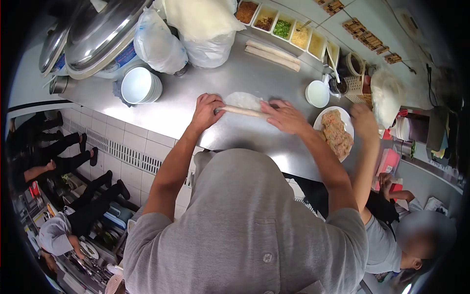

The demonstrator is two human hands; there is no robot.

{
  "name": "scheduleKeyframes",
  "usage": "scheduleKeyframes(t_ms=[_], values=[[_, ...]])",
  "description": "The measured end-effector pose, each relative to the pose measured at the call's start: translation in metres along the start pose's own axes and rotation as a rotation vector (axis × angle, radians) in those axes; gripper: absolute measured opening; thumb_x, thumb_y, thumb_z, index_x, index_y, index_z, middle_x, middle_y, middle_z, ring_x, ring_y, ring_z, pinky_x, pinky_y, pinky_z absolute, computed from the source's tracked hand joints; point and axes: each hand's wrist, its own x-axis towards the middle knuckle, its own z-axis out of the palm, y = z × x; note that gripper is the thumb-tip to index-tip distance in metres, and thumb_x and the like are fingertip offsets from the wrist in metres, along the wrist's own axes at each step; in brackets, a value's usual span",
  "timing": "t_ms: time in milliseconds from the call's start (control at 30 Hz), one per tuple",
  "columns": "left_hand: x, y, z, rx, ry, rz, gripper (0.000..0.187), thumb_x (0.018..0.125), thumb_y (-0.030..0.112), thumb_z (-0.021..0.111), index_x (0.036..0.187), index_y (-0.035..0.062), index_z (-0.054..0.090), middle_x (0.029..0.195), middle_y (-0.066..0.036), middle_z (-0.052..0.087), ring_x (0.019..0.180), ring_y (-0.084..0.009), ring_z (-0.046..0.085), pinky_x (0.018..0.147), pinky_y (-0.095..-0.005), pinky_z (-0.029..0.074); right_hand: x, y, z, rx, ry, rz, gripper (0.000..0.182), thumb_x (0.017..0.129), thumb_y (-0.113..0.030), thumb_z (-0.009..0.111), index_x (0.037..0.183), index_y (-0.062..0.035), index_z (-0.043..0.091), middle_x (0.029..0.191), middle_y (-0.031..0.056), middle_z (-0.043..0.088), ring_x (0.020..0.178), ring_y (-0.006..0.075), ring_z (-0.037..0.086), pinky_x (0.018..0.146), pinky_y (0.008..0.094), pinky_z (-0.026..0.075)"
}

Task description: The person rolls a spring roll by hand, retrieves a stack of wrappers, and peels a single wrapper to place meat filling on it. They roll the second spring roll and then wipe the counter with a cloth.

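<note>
A thin pale roll (245,112) lies on the steel counter between my hands, with a translucent round wrapper (243,100) spread beyond it. My left hand (208,109) has its fingers bent together round the roll's left end. At the right end, my right hand (285,116) presses on the roll with its fingers closed over it. Close to my right hand stands a white plate (348,121) heaped with pinkish minced filling (336,134).
Stacked white bowls (137,85) and plastic bags (159,46) stand at left. Two long rolls (272,55) lie below the ingredient tubs (283,28) at the back. A white cup (317,94) sits at right, and a co-worker's hand (364,121) reaches beside the plate.
</note>
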Motion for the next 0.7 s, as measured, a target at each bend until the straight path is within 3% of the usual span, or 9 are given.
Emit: scheduleKeyframes(t_ms=[133,200,433,500,600,700], values=[[0.002,-0.002,0.000,0.011,-0.005,-0.013,0.019,0.075,0.015,0.078,0.093,0.0105,0.073,0.105,-0.001,0.062,0.106,-0.0217,0.056,0.105,-0.0419,0.034,-0.001,0.009,0.004,-0.036,0.030,-0.084,0.061,0.100,-0.038,0.050,0.153,-0.0129,0.032,0.132,0.0054,0.063,0.142,0.0308,0.035,0.118,0.0458,0.024],[-0.002,-0.002,-0.001,0.004,-0.005,-0.013,0.019,0.075,0.015,0.078,0.093,0.0104,0.073,0.105,-0.001,0.062,0.106,-0.0217,0.056,0.106,-0.0419,0.034,-0.013,0.016,-0.003,-0.049,0.010,0.007,0.062,0.100,-0.039,0.049,0.153,-0.0124,0.032,0.135,0.0079,0.060,0.144,0.0318,0.031,0.122,0.0481,0.017],[0.002,-0.002,-0.002,0.015,-0.008,0.007,0.020,0.075,0.014,0.079,0.093,0.0104,0.073,0.104,-0.002,0.062,0.105,-0.0227,0.055,0.105,-0.0421,0.036,0.002,0.008,0.003,-0.074,0.034,-0.046,0.063,0.099,-0.039,0.051,0.152,-0.0119,0.033,0.137,0.0052,0.059,0.145,0.0328,0.030,0.122,0.0496,0.016],[-0.001,-0.001,-0.001,0.021,-0.012,0.006,0.020,0.075,0.015,0.079,0.094,0.0105,0.073,0.104,-0.002,0.062,0.104,-0.0229,0.055,0.104,-0.0419,0.036,0.013,0.015,-0.003,-0.056,0.117,0.044,0.062,0.099,-0.040,0.050,0.153,-0.0137,0.033,0.139,0.0036,0.058,0.146,0.0326,0.029,0.122,0.0499,0.015],[0.000,-0.001,-0.006,0.014,-0.032,-0.009,0.022,0.075,0.016,0.080,0.095,0.0107,0.073,0.105,-0.002,0.063,0.105,-0.0235,0.056,0.104,-0.0416,0.037,0.012,0.011,-0.009,-0.004,0.168,-0.015,0.063,0.099,-0.041,0.051,0.153,-0.0140,0.033,0.139,0.0027,0.058,0.146,0.0314,0.029,0.122,0.0500,0.015],[-0.002,0.001,-0.007,0.010,-0.023,-0.016,0.025,0.075,0.017,0.080,0.098,0.0107,0.073,0.105,-0.002,0.063,0.105,-0.0242,0.056,0.103,-0.0415,0.038,0.011,0.002,-0.002,-0.045,0.012,-0.032,0.064,0.097,-0.039,0.053,0.152,-0.0128,0.034,0.140,0.0015,0.057,0.145,0.0308,0.031,0.122,0.0523,0.015]])
